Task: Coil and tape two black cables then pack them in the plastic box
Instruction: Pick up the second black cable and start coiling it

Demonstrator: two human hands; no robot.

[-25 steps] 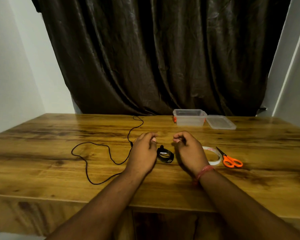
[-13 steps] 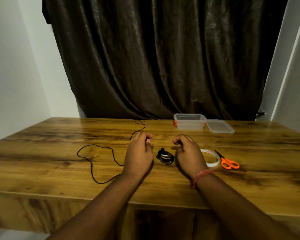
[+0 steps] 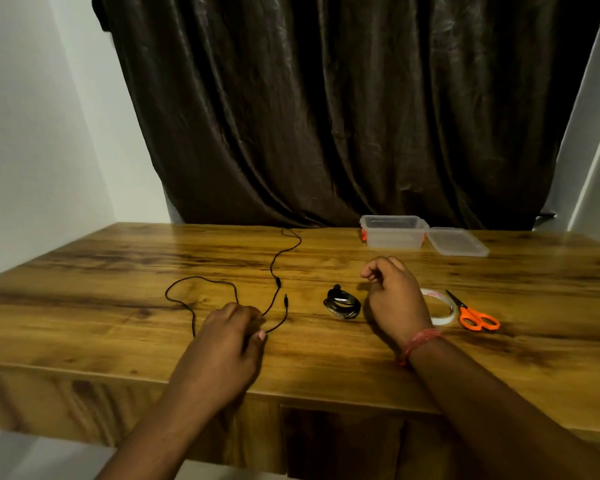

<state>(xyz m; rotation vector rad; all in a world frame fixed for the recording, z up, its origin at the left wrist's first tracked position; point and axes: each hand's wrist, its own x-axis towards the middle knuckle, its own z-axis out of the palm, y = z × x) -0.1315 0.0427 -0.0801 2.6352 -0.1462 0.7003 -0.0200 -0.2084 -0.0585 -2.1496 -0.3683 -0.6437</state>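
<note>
Head view, near edge of table (image 3: 84, 341): two bare forearms reach in over the front edge of the wooden top.
Left hand (image 3: 227, 336): rests on the table near the front edge, left of centre; fingers curled, pinching the loose black cable (image 3: 274, 271) between thumb and fingertips.
Loose black cable: uncoiled, lying in open loops from the left hand toward the far edge; one plug end lies just beside the hand, pointing away.
Right hand (image 3: 392, 299): held right of centre, a red thread on the wrist; fingers curled in loosely, thumb and forefinger close together, nothing visible between them.
Coiled cable (image 3: 342, 303): a small black bundle lying on the table between the two hands, just beside the right hand, apart from both.
Tape roll (image 3: 442, 318): lies flat just right of the right hand, partly hidden by it.
Scissors (image 3: 475, 315): orange handles, touching or just beside the tape roll on its right side.
Plastic box (image 3: 394, 233): clear, with orange clips, stands open near the far edge, right of centre; nothing visible inside.
Lid (image 3: 458, 242): clear, lies flat against the box's right side.
Curtain (image 3: 326, 116): dark, hangs behind the far edge.
</note>
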